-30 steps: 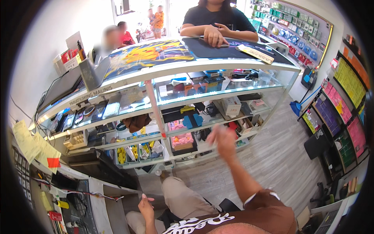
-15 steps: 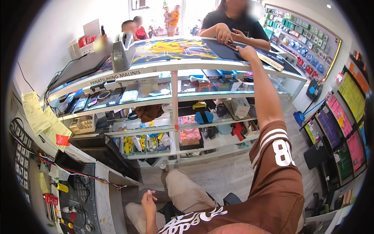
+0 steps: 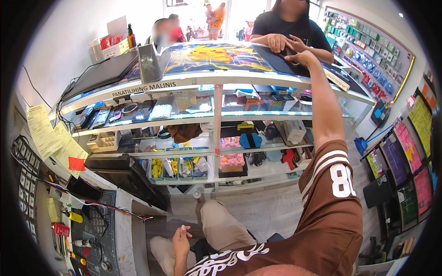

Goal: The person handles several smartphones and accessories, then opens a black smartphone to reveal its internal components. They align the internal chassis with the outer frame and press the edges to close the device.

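My right arm stretches across the display counter [image 3: 239, 82], and my right hand [image 3: 302, 59] is at its far edge. Its fingers are closed on the near end of a dark phone [image 3: 289, 52], partly hidden by the hands around it. A person in a black shirt [image 3: 294, 27] stands opposite with both hands [image 3: 279, 43] at the same phone. Beneath these hands lies a black mat [image 3: 276, 60]. My left hand [image 3: 182, 233] hovers over my lap, fingers loosely bent and apart, with nothing visible in it.
A yellow cartoon mat [image 3: 216, 57], a grey block [image 3: 149, 64] and a closed laptop [image 3: 99, 76] lie along the counter top. Glass shelves below hold phones, trays [image 3: 186, 168] and pink parts [image 3: 232, 161]. A tool-covered workbench [image 3: 99, 230] stands at my left; hanging packages line the right wall.
The whole view has shifted slightly, moving the counter rightward in the picture. My right hand stays at the phone, which is now more hidden. The left hand remains over my lap.
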The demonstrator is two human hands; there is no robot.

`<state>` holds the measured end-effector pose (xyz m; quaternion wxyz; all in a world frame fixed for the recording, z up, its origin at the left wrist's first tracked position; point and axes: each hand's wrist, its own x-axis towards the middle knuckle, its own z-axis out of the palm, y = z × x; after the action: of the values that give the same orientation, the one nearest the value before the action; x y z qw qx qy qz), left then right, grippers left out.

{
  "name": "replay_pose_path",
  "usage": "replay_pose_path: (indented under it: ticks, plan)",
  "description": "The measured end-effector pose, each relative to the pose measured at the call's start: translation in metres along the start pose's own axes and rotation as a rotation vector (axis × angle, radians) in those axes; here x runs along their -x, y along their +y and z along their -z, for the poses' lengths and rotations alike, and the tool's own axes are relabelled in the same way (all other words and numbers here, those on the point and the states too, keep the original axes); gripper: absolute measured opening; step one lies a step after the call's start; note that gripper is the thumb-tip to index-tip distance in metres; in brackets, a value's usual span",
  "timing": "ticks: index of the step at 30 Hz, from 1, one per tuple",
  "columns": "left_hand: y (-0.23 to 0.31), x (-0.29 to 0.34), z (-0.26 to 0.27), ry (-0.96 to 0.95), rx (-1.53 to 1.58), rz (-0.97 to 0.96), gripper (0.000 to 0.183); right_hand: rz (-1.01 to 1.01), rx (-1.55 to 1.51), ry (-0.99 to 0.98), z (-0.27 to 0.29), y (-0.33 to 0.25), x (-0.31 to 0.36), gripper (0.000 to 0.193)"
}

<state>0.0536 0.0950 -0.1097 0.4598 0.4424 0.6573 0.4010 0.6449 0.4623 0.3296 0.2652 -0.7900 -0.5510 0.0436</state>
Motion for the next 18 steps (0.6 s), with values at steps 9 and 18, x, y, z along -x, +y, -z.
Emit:
replay_pose_path:
  ticks: [9,18]
  plan:
    - [0.008,-0.015,-0.025,-0.115,0.011,-0.028,0.044,0.125,-0.658,0.328,0.037,0.054,0.064,0.047]
    - [0.144,-0.039,-0.028,-0.462,0.419,-0.213,0.067,0.505,-1.127,0.003,-0.013,-0.046,0.286,0.03]
